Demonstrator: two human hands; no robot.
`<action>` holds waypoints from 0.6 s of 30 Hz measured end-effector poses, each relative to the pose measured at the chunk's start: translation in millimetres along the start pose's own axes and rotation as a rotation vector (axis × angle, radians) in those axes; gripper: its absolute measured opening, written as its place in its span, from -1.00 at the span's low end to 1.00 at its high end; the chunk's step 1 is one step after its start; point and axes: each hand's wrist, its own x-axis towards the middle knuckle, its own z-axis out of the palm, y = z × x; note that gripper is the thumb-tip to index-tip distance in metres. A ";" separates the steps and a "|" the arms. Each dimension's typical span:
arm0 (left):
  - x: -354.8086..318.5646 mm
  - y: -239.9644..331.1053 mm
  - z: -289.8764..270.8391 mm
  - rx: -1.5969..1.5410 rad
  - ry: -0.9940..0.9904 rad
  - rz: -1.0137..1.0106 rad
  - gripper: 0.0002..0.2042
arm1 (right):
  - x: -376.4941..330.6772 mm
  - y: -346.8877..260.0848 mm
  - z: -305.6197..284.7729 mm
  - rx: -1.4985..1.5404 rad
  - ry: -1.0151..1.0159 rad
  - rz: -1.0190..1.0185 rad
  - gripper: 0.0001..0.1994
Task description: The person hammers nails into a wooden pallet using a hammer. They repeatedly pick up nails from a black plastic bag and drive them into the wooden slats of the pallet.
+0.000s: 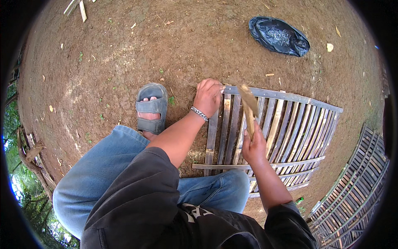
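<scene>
A slatted wooden panel (271,124) lies on the ground to the right of my bent leg, its narrow slats joined by crosspieces. My left hand (208,97) is closed at its far left corner, thumb and fingers pressed together at the end of the dark top strip (286,96). Whether a nail is pinched there is hidden. In my right hand (254,146) is a hammer (250,108), gripped by its wooden handle. Its head is blurred and appears above the top strip, just right of my left hand.
A black plastic bag (279,36) with its mouth spread holds a heap of nails on the bare soil ahead. More slatted panels (352,186) lie at the lower right. My sandalled foot (151,108) is left of the panel; wood scraps (83,11) lie far left.
</scene>
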 end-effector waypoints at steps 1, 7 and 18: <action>0.9 2.0 0.1 -0.009 -0.013 -0.013 -0.81 | -1.2 2.3 1.9 -0.015 -0.013 0.019 -0.54; -5.8 -2.0 -4.7 -0.009 -0.038 -0.065 -0.80 | 6.8 -14.3 -6.3 -0.064 0.001 -0.073 -0.48; 6.5 -4.8 -2.8 -0.052 -0.003 -0.048 -0.82 | -4.7 2.5 -1.0 -0.065 0.046 -0.150 -0.39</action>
